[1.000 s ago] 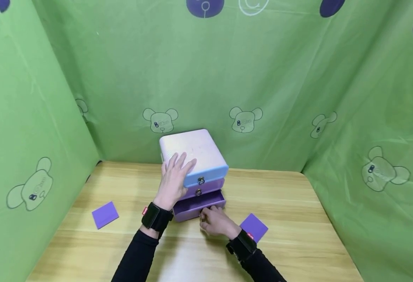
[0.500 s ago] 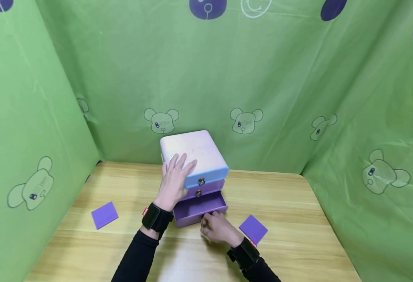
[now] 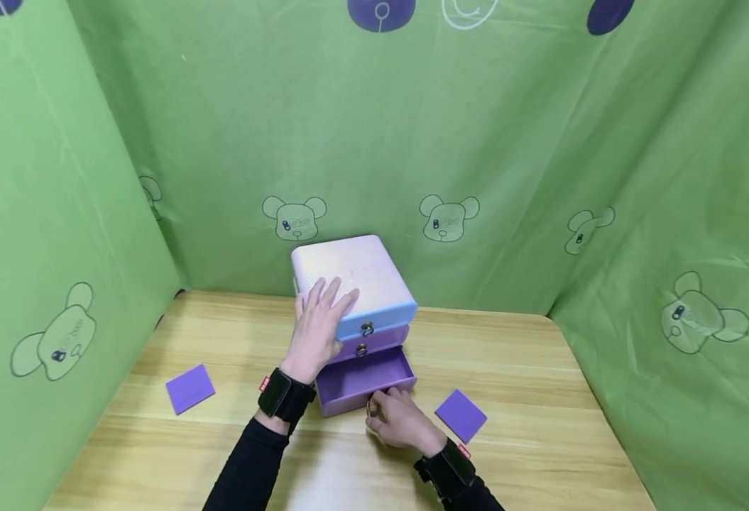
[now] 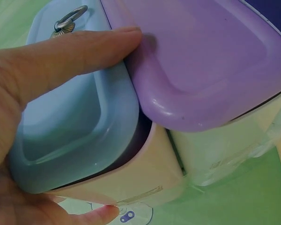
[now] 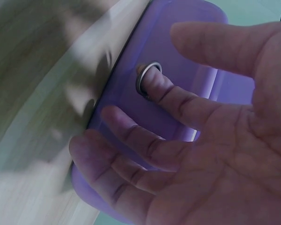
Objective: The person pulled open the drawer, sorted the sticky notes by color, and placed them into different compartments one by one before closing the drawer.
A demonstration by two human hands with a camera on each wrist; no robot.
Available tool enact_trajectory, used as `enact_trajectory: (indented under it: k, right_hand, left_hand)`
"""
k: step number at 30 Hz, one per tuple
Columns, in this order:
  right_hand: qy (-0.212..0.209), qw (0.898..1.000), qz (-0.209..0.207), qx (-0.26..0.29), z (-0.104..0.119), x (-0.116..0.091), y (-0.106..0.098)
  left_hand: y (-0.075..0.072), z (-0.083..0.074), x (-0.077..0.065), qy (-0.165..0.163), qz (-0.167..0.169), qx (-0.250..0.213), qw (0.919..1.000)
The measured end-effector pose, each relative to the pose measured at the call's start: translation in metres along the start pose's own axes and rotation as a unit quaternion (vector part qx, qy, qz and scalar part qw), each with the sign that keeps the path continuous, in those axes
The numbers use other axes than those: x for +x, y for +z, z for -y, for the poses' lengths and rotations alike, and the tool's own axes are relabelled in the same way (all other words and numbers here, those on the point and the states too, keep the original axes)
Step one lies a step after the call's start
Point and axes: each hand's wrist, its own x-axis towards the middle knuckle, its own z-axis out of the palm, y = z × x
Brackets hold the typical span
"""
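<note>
At the bottom edge of the head view, two black sleeves (image 3: pixel 246 461) are seen, each w/ a black wrist band (image 3: pixel 278 394). The right hand (image 3: pixel 406 424) is placed lower centre, just R of the middle. By it the metal ring (image 5: pixel 138 85) of the bottom drawer (image 3: pixel 343 405) is held: in the R wrist view one finger is hooked through it & the thumb is kept apart. This drawer is pulled out, approx. centre of the lower half, & its purple inside is shown. Two purple squares (image 3: pixel 461 416) are laid flat on the wooden table (image 3: pixel 540 426), one near the R wrist band, one at lower L. A bit farther, the left hand (image 3: pixel 313 333) is rested, w/ spread, uncurled fingers, on the top L side of the cabinet (image 3: pixel 361 266), centre of frame; its thumb is laid across the front, btwn the blue top drawer (image 3: pixel 383 316) & purple middle drawer (image 3: pixel 380 341). How firmly it is pressed cannot be told. Behind, green cloth (image 3: pixel 508 142) w/ bear heads is hung.
</note>
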Motion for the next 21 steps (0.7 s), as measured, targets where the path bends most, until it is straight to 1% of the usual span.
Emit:
enact_trajectory:
  k: [14, 21]
  right_hand:
    - [0.013, 1.000, 0.015, 0.009, 0.001, -0.010, 0.001]
    - [0.011, 1.000, 0.021, 0.018, 0.000, -0.014, 0.002]
  left_hand:
    - [-0.001, -0.001, 0.001, 0.002, -0.004, -0.004, 1.0000]
    - [0.001, 0.000, -0.001, 0.003, -0.003, -0.002, 1.0000]
